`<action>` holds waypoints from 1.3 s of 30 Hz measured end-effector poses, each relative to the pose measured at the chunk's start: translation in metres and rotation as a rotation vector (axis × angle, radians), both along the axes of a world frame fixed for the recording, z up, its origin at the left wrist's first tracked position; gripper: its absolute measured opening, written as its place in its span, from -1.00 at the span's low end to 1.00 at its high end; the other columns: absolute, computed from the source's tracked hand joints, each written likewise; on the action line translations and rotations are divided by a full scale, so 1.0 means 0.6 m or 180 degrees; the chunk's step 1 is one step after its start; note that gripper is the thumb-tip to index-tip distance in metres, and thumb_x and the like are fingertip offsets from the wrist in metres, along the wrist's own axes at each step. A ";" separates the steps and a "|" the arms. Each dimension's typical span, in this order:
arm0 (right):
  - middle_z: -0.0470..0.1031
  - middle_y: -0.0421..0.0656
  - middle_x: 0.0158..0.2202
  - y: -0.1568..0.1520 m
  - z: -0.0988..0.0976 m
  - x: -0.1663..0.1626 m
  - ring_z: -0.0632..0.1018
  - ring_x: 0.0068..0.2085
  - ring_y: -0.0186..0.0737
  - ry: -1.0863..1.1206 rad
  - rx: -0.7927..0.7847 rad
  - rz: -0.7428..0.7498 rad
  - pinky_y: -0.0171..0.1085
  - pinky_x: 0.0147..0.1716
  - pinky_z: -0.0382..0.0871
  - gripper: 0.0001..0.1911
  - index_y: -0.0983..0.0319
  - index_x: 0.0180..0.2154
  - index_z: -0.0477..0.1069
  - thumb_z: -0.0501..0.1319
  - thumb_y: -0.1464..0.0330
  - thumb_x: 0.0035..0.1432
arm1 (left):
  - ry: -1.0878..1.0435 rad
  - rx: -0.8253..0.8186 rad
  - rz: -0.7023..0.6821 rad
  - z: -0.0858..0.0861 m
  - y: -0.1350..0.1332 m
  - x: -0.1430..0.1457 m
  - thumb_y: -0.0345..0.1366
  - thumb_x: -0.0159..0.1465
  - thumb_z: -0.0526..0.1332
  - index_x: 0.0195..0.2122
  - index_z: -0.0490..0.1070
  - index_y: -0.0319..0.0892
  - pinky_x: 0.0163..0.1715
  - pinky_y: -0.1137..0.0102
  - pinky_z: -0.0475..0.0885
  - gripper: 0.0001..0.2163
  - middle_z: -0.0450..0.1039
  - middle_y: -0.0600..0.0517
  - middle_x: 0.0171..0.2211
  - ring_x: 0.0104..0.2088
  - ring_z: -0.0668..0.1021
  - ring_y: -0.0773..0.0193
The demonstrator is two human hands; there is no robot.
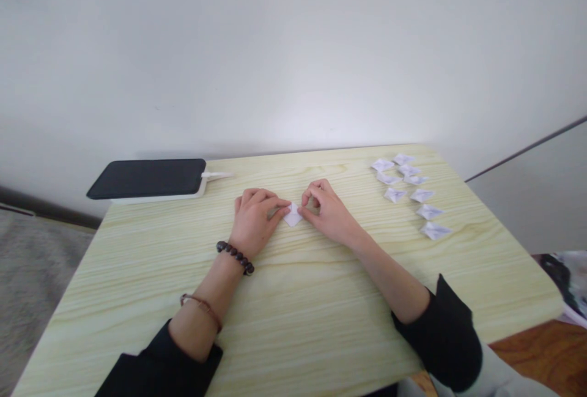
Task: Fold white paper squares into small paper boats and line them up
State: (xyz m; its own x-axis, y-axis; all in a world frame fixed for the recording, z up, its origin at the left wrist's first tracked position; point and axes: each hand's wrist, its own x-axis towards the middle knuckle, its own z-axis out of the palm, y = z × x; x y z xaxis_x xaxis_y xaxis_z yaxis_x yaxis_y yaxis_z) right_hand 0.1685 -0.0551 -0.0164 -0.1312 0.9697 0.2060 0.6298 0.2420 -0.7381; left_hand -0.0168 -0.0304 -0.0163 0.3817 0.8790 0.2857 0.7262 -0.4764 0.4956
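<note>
A small white folded paper piece (292, 216) lies on the light wooden table (293, 299) near its middle. My left hand (254, 219) rests to its left, fingers curled, fingertips pressing on the paper's left edge. My right hand (326, 208) sits on its right side, fingers bent and pinching the paper's right corner. A dark bead bracelet (235, 256) circles my left wrist, with a thin brown cord (202, 306) further up the arm.
Several small folded white paper shapes (410, 192) lie in two rows at the table's far right. A black phone (149, 178) on a white slab with a plugged-in cable sits at the far left edge. A white wall stands behind the table.
</note>
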 end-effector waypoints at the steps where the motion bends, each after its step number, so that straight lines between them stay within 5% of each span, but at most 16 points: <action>1: 0.24 -0.17 -0.21 0.001 -0.001 0.001 0.35 -0.35 -0.33 0.0006 -0.0008 0.0025 -0.25 -0.27 0.33 -0.93 0.20 -0.34 0.33 0.20 0.43 0.08 | 0.0034 -0.0028 0.0041 0.001 -0.001 0.000 -0.21 0.22 0.24 -0.24 0.57 0.01 -0.09 0.12 0.22 -0.87 0.49 -0.02 -0.25 -0.10 0.37 0.04; 13: 0.25 -0.07 -0.12 -0.004 -0.004 0.002 0.41 -0.22 -0.23 -0.0285 0.0188 0.0118 -0.20 -0.18 0.35 -0.81 0.23 -0.15 0.32 0.18 0.38 0.16 | -0.0121 -0.0079 -0.0063 -0.001 0.004 -0.003 -0.22 0.17 0.30 -0.26 0.55 -0.08 -0.08 0.16 0.28 -0.86 0.52 -0.01 -0.22 -0.12 0.43 0.07; 18: 0.33 -0.10 -0.21 -0.006 -0.002 0.002 0.40 -0.13 -0.16 -0.0576 0.0376 0.0308 -0.16 -0.09 0.29 -0.87 0.22 -0.25 0.36 0.16 0.29 0.20 | -0.0477 -0.0419 -0.0064 0.011 0.001 -0.001 -0.24 0.17 0.26 -0.33 0.49 -0.12 -0.12 0.23 0.36 -0.90 0.56 0.03 -0.33 -0.21 0.51 0.14; 28: 0.36 -0.22 -0.46 -0.001 0.008 0.008 0.37 -0.45 -0.37 -0.0216 0.0326 0.0656 -0.33 -0.41 0.18 -0.76 0.24 -0.43 0.45 0.14 0.30 0.24 | -0.1011 -0.1005 -0.0338 0.024 0.000 -0.004 -0.12 0.22 0.17 -0.31 0.55 -0.14 -0.26 0.37 0.45 -0.76 0.61 0.04 -0.31 -0.30 0.59 0.19; 39: 0.37 -0.27 -0.56 -0.003 0.015 0.012 0.33 -0.53 -0.42 0.0006 0.0041 0.0696 -0.36 -0.47 0.12 -0.71 0.24 -0.45 0.47 0.13 0.25 0.24 | -0.1139 -0.1332 -0.0470 0.032 -0.002 -0.006 -0.09 0.19 0.21 -0.29 0.56 -0.16 -0.22 0.36 0.47 -0.74 0.61 0.02 -0.30 -0.27 0.59 0.17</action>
State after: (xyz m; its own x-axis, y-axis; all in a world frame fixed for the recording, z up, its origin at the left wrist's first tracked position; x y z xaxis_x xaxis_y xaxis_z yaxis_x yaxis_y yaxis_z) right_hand 0.1759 -0.0569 -0.0074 -0.3377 0.9155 0.2188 0.5599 0.3822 -0.7351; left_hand -0.0204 -0.0313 0.0029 0.4526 0.8898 0.0587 0.4189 -0.2703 0.8669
